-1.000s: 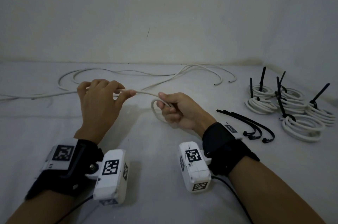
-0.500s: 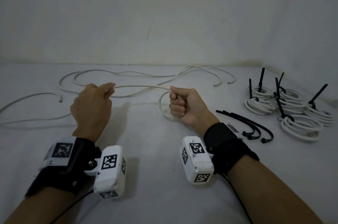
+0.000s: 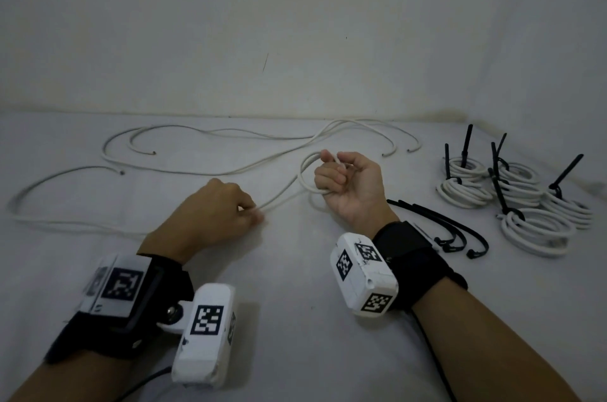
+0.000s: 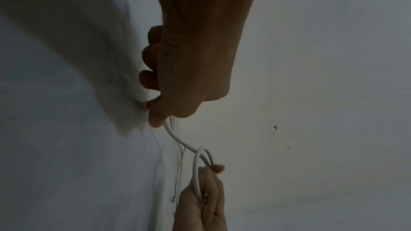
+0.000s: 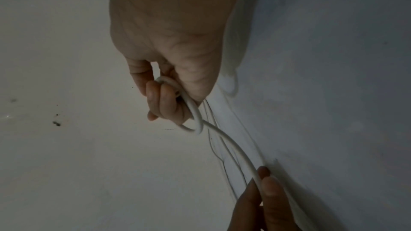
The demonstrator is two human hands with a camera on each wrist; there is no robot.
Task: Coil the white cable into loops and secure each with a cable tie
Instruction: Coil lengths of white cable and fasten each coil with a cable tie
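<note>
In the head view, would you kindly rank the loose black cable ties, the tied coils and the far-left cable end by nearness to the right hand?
From the right hand:
1. Loose black cable ties, just right of its wrist.
2. Tied coils, far right.
3. Far-left cable end, across the table.

Behind each bare hand you wear a black wrist strap [image 3: 412,257] carrying a white camera box [image 3: 363,275] with square black-and-white markers; thin black cables trail back.

White cloth-covered surface [image 3: 295,319]. On it: loose white cables [image 3: 210,168] sprawled at rear; five tied coils [image 3: 538,230] grouped at right; black cable ties [image 3: 460,230] lying just beside coils.
</note>
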